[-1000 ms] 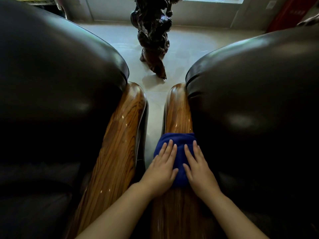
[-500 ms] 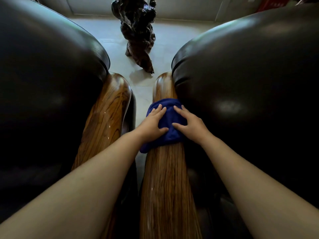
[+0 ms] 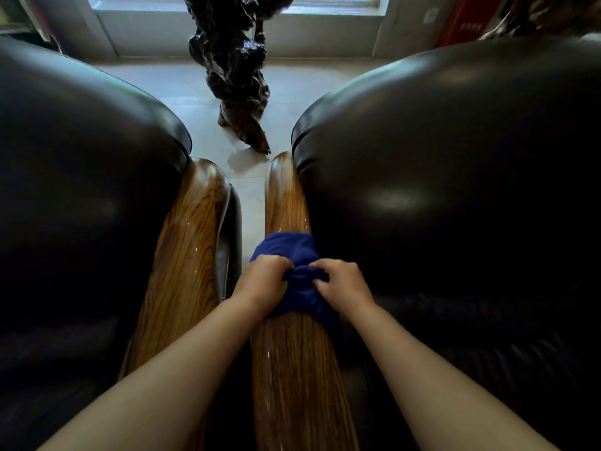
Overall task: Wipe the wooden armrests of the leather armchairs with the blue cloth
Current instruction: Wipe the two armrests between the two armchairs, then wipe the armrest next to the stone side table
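Note:
Two black leather armchairs stand side by side, each with a glossy wooden armrest facing the narrow gap between them. The blue cloth lies bunched over the right chair's wooden armrest, about midway along it. My left hand clutches the cloth's left side with curled fingers. My right hand grips its right side the same way. The left chair's wooden armrest lies bare, with small shiny specks on it.
The left armchair's leather back and the right armchair's leather back bulge high on both sides. A dark gnarled root carving stands on the pale tiled floor beyond the gap. A window wall runs behind it.
Both hands pulled the cloth back toward me along the right armrest after pushing it forward. The fingers, flat before, now curl and bunch the cloth.

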{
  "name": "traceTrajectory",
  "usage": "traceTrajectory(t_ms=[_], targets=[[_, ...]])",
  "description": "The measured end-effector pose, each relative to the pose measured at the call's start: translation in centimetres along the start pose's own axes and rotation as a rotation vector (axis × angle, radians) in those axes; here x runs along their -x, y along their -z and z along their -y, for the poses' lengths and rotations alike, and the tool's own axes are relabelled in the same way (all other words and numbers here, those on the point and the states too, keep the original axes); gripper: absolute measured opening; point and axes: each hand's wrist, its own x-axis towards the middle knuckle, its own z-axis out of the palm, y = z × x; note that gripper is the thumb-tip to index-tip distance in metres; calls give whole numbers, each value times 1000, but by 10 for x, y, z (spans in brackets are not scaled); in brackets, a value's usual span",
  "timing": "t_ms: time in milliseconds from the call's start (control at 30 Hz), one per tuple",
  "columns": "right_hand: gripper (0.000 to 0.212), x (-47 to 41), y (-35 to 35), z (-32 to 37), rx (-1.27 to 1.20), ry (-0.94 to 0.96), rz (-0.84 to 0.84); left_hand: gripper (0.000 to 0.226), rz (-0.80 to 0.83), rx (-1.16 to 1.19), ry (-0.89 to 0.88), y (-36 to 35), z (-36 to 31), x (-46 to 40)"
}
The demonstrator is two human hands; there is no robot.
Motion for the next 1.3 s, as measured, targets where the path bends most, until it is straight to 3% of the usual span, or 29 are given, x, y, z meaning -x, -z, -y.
traceTrajectory(t_ms=[200,400,600,800,1000,1300], targets=[[25,77,75,17,-134,-22,108,21,120,193,38,55,-60,59],[28,179,214,67,-143,10,36,23,162,184,-90,145,-181,109],[27,290,332,71,-118,3,-38,26,207,143,-261,178,-311,165],[30,397,422,20,-75,-8,-84,28,203,119,-376,142,-435,217],[30,494,496,-80,-56,-44,-107,28,223,115,-453,64,-564,259],[33,557,576,-198,-115,-123,-155,28,262,79,-523,-16,-699,255]])
